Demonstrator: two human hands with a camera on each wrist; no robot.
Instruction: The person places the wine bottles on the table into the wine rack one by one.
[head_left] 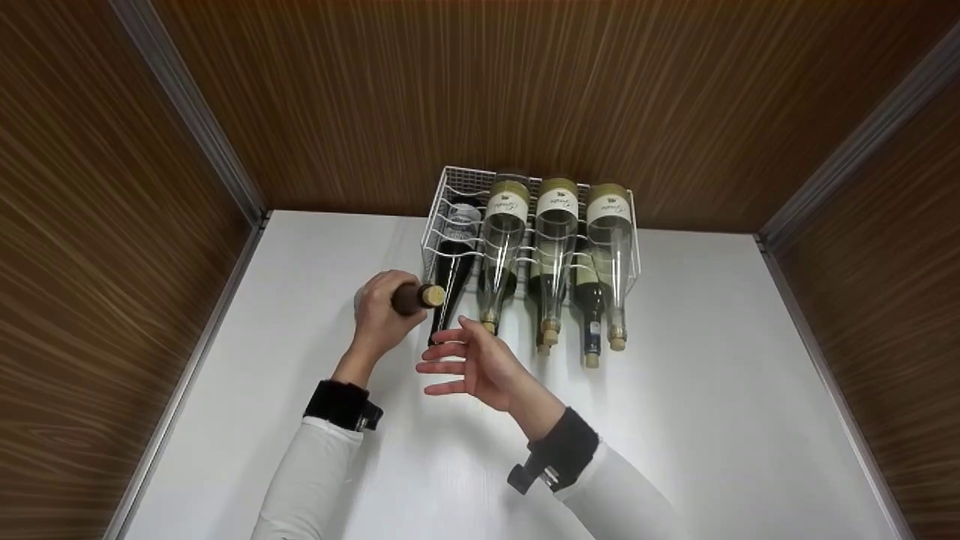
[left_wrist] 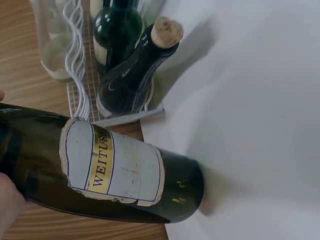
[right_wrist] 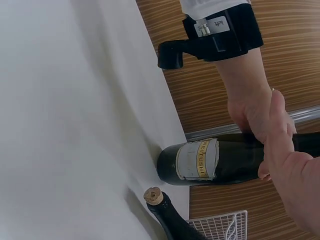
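My left hand [head_left: 382, 307] grips a dark green wine bottle [head_left: 409, 298] around its upper part, just left of the rack. The bottle is about upright, its cork facing the head camera. A worn white label with a gold band reading WEITUSHI shows on this wine bottle [left_wrist: 120, 165] in the left wrist view; its base is close to the white surface, and I cannot tell whether they touch. My right hand [head_left: 486, 364] holds nothing, fingers apart and thumb raised, in front of the rack's bottle necks. Nearest to it is a dark corked bottle [head_left: 454, 270] lying in the rack.
A white wire rack [head_left: 429, 246] stands against the brown wood-grain back panel [head_left: 337, 112]. Three clear corked bottles, one a clear bottle [head_left: 553, 247], lie on its top. Below them, dark bottles, including one dark bottle [head_left: 592, 319], poke out over the white table [head_left: 712, 375]. Wood-grain panels flank both sides.
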